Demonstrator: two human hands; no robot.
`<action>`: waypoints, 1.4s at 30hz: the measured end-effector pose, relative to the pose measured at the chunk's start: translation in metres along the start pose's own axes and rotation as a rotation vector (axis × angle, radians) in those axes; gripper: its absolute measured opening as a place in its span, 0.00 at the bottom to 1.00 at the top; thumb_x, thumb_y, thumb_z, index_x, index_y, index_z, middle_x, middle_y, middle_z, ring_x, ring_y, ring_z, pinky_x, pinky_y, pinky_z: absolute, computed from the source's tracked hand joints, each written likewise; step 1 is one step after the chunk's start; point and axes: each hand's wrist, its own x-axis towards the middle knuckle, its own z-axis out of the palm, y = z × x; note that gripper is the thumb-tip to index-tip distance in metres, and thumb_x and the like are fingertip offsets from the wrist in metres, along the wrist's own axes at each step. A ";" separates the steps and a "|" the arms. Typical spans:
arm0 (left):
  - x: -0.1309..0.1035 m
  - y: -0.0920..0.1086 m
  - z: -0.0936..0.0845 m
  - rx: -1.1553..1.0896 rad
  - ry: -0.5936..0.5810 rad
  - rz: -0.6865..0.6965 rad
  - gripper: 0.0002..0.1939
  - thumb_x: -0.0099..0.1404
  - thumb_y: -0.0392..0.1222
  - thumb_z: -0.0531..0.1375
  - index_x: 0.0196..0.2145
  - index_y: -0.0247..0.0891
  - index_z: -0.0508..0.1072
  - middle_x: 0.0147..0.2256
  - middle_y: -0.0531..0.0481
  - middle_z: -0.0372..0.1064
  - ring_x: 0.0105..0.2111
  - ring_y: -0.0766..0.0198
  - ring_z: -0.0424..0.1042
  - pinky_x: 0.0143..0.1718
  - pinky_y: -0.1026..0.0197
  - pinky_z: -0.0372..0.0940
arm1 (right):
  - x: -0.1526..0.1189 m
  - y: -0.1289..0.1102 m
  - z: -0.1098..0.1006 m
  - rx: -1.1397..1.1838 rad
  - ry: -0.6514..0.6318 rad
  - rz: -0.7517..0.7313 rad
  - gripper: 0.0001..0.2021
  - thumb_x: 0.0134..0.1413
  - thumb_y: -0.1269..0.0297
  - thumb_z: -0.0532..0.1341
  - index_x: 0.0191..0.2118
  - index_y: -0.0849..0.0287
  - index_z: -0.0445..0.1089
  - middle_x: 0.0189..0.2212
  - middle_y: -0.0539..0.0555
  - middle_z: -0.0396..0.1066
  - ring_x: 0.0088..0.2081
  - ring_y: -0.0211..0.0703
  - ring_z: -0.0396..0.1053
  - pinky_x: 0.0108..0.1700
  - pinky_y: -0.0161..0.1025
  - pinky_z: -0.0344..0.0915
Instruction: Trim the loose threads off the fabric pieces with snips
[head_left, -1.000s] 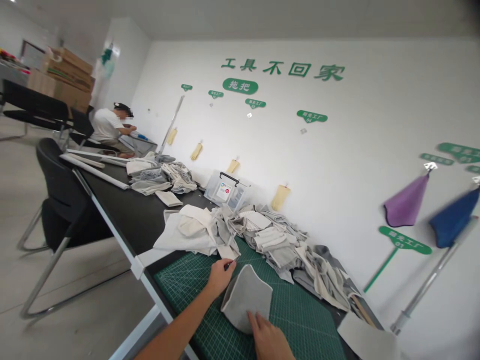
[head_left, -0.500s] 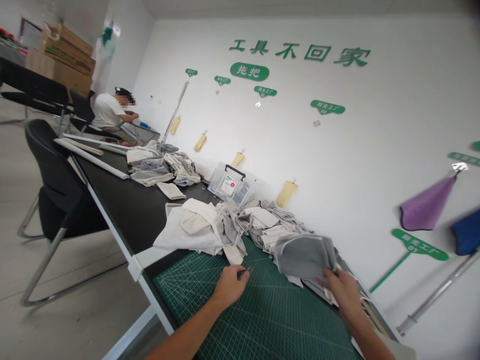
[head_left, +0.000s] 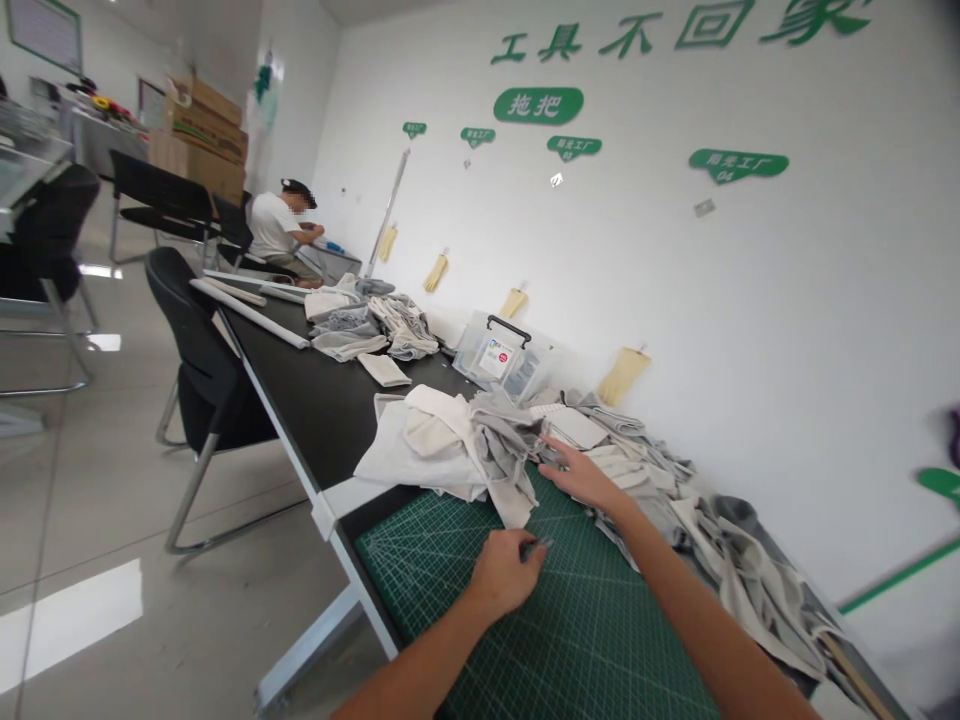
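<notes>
My left hand (head_left: pixel 510 575) is closed above the green cutting mat (head_left: pixel 442 550). Out of its fingertips sticks a small tool with a thin metal tip (head_left: pixel 546 543); the rest of it is hidden in the fingers. My right hand (head_left: pixel 581 478) stretches forward with thumb and fingers apart, its fingertips at the edge of a crumpled grey cloth (head_left: pixel 506 435). That cloth lies on a heap with white cloths (head_left: pixel 420 455). Under and beyond my right forearm, a long pile of grey and white cloth pieces (head_left: pixel 667 490) runs along the wall side of the table.
A clear plastic box (head_left: pixel 495 355) with a black handle stands by the wall. Farther off lie another cloth pile (head_left: pixel 367 325) and white bars (head_left: pixel 251 312) on the black tabletop (head_left: pixel 300 375). A black chair (head_left: pixel 202 350) is at the left; a person (head_left: pixel 274 230) sits beyond.
My right hand has let go of the grey cloth piece at the right pile and moved left and forward to the middle heap. The left hand keeps its small tool. The view has turned left.
</notes>
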 end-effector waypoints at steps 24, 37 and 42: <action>-0.002 -0.001 0.001 0.121 -0.052 0.149 0.17 0.65 0.48 0.54 0.41 0.37 0.79 0.38 0.48 0.78 0.38 0.59 0.73 0.42 0.62 0.62 | -0.294 0.139 0.000 -0.205 -0.078 0.379 0.26 0.64 0.52 0.46 0.63 0.54 0.61 0.65 0.53 0.53 0.67 0.50 0.48 0.67 0.54 0.45; -0.001 0.000 0.002 0.139 -0.154 0.143 0.18 0.64 0.51 0.55 0.42 0.40 0.79 0.37 0.51 0.78 0.36 0.59 0.73 0.40 0.61 0.64 | -0.248 0.159 0.004 -0.171 0.063 0.307 0.23 0.62 0.59 0.48 0.57 0.62 0.65 0.57 0.60 0.66 0.59 0.50 0.63 0.63 0.49 0.56; -0.002 -0.001 0.006 0.113 -0.239 0.081 0.19 0.64 0.54 0.55 0.43 0.42 0.79 0.37 0.51 0.78 0.34 0.59 0.73 0.40 0.61 0.64 | -0.142 0.180 -0.026 -0.252 0.380 0.090 0.21 0.57 0.61 0.53 0.55 0.62 0.65 0.52 0.61 0.69 0.55 0.52 0.66 0.59 0.51 0.59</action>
